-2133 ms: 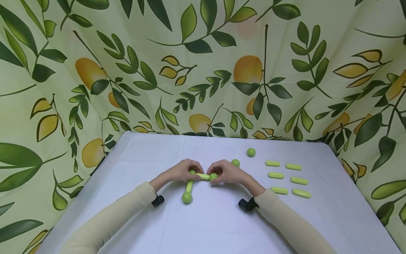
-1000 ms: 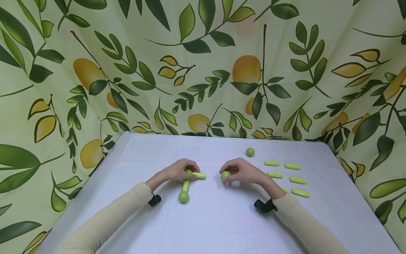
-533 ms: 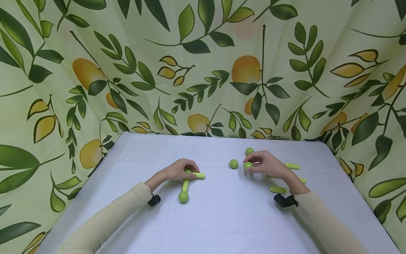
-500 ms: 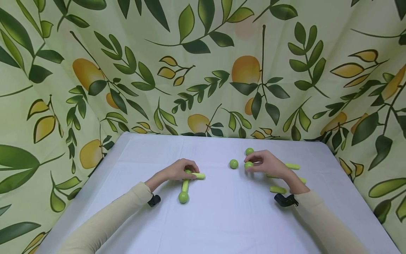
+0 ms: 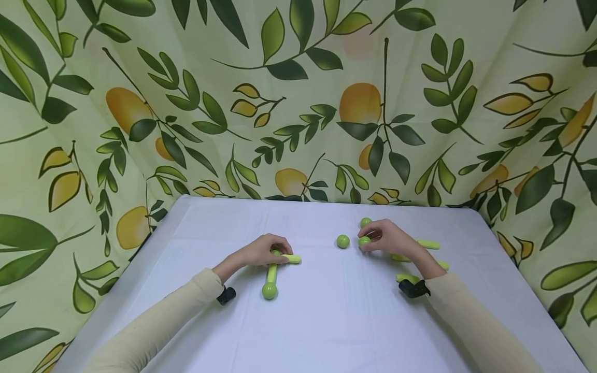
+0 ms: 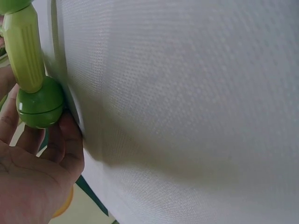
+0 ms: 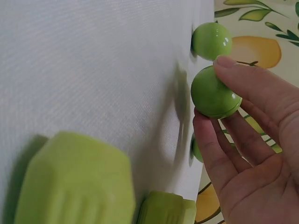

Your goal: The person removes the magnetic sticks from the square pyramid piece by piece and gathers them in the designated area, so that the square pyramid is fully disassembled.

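My left hand [image 5: 263,250] grips a green ball [image 6: 41,103] that joins two light-green ribbed rods. One rod [image 5: 272,273] runs toward the near side and ends in another green ball [image 5: 269,290]; the second rod [image 5: 294,258] points right with its far end bare. On the right, my right hand [image 5: 388,241] pinches a green ball [image 7: 214,93] between thumb and fingers. In the right wrist view this ball appears held slightly off the cloth. A loose green ball [image 5: 342,241] lies just left of it, and another ball [image 5: 366,222] sits behind, partly covered by the fingers.
Several loose rods [image 5: 428,244] lie at the right under and beside the right forearm, partly hidden. A white cloth [image 5: 308,326] covers the table. Behind hangs a curtain [image 5: 298,129] printed with leaves and fruit.
My right hand has drawn its ball off the right-pointing rod's end and carried it right and back, among the loose balls. My left hand has stayed nearly still on the joint.
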Tool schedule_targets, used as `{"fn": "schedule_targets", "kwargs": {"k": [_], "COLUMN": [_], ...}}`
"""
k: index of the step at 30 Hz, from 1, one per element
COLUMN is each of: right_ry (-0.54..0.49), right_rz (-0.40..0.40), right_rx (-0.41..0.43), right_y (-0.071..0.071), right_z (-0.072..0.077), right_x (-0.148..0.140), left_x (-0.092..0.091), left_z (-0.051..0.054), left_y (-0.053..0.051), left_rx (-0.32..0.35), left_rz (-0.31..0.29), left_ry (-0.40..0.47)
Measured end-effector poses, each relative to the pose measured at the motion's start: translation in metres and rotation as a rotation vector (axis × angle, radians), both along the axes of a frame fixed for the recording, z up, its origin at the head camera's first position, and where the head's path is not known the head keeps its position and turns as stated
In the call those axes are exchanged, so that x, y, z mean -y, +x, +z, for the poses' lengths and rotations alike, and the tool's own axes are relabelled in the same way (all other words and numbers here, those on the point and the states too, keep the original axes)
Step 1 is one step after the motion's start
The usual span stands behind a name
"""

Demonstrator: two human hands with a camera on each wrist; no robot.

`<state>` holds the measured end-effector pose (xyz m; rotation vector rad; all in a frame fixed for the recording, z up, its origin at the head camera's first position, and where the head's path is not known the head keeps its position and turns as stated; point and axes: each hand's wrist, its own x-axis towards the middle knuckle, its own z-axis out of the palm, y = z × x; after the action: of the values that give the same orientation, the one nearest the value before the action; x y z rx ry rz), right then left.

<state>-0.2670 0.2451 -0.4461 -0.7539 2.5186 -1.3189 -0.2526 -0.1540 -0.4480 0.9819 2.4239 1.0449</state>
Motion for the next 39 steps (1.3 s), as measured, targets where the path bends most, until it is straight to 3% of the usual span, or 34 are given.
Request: {"fn": "schedule_targets", "kwargs": {"k": [29,39], "right_ry": [-0.009,-0.063], "right_rz": [-0.001,-0.024], "right_rx": [0.022,-0.056], "right_y": [-0.004,-0.004], "right_z": [-0.001,0.018], "right_x": [0.004,0.004], "left_x": [-0.001,-0.002], "left_z": [0.002,0.002], "left_y": [0.003,0.002], "left_rx": [-0.003,0.001], "left_rz": [0.012,0.019], "left_ry": [0.003,-0.016]}}
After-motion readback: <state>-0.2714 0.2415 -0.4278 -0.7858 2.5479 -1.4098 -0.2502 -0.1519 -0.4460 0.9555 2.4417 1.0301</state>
